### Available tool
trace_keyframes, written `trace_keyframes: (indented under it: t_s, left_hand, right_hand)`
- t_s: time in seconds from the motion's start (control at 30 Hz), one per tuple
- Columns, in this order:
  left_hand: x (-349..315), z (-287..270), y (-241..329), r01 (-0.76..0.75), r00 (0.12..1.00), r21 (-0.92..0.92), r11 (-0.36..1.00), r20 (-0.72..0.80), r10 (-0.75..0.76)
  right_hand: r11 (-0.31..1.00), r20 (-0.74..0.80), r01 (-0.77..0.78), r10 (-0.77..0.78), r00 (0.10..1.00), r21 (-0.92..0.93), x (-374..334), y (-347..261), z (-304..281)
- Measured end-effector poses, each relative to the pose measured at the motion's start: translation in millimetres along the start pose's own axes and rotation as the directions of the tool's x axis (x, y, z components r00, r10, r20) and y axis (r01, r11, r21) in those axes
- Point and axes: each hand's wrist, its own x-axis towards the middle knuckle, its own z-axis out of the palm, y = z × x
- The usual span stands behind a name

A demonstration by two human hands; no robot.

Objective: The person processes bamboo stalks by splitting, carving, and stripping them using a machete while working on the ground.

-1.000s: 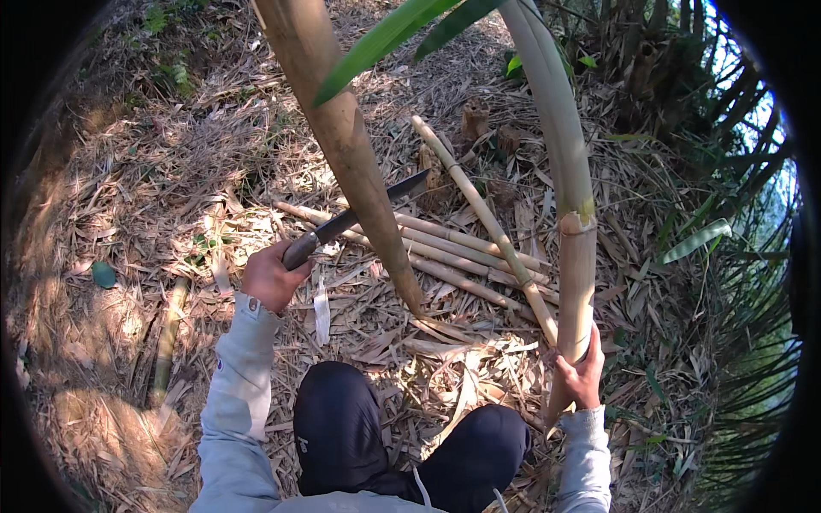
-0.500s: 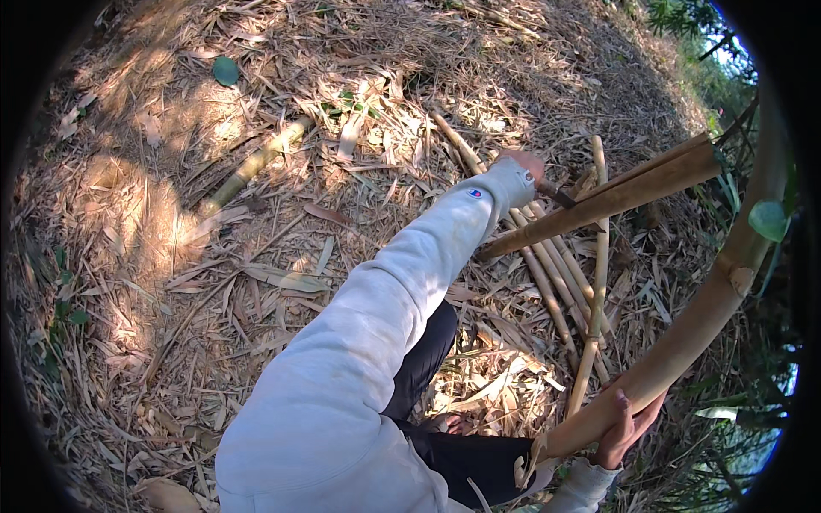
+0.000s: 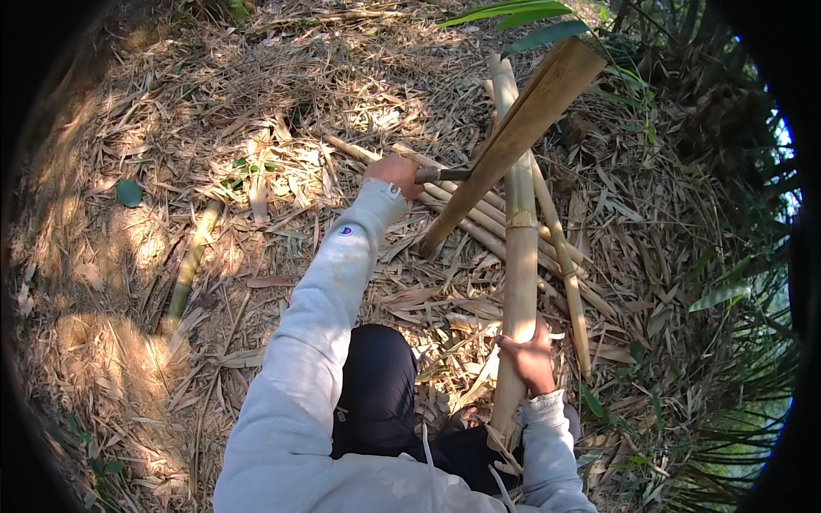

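Observation:
My left hand point(image 3: 395, 175) is closed round the handle of a knife point(image 3: 429, 174), its arm stretched forward. The knife's dark blade meets the side of a split bamboo piece point(image 3: 505, 141), which slants up to the far right; where the blade ends is hidden. Behind that piece runs a thicker bamboo pole point(image 3: 520, 256), its near end frayed and close to my lap. My right hand point(image 3: 532, 357) grips this pole low down, fingers partly hidden behind it.
Several thin bamboo sticks point(image 3: 487, 224) lie crossed beneath the pole. A single stick point(image 3: 560, 256) rests to its right. Further left lies a short bamboo length point(image 3: 190, 269) among dry leaves. Green leaves point(image 3: 522, 15) hang at the top, and denser plants point(image 3: 727, 427) stand at the right.
The view has turned right, so the pole, sticks and both hands appear further left. My left hand still holds the knife at the split bamboo; my right still grips the pole.

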Motion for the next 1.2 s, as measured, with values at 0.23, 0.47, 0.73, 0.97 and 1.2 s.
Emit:
trace_keyframes:
  t_s: [0.23,0.47,0.73,0.97,1.2]
  left_hand:
    - [14.9,54.1,-31.5,0.061,0.998,-0.079,0.995,-0.006,-0.062]
    - [39.3,41.5,-53.1,0.094,0.994,-0.103,0.99,0.067,-0.087]
    - [70.0,71.1,-99.0,0.034,0.999,-0.111,0.993,0.037,-0.03]
    - [62.7,113.6,-97.7,0.188,0.982,-0.07,0.98,-0.007,-0.189]
    - [65.8,67.9,-137.2,0.169,0.984,0.045,0.985,0.053,-0.171]
  right_hand:
    - [0.988,-0.024,-0.001,0.005,1.0,0.155,42.7,-50.6,10.2]
    - [0.914,-0.506,0.405,-0.349,0.788,0.0,86.4,-175.0,-69.6]
    - [0.807,-0.755,0.588,-0.418,0.504,-0.055,120.3,-210.3,-29.7]
    - [0.953,0.008,-0.256,0.261,0.965,-0.161,166.4,7.8,112.7]
    - [0.98,0.015,-0.119,0.123,0.992,-0.161,171.2,-22.7,96.0]
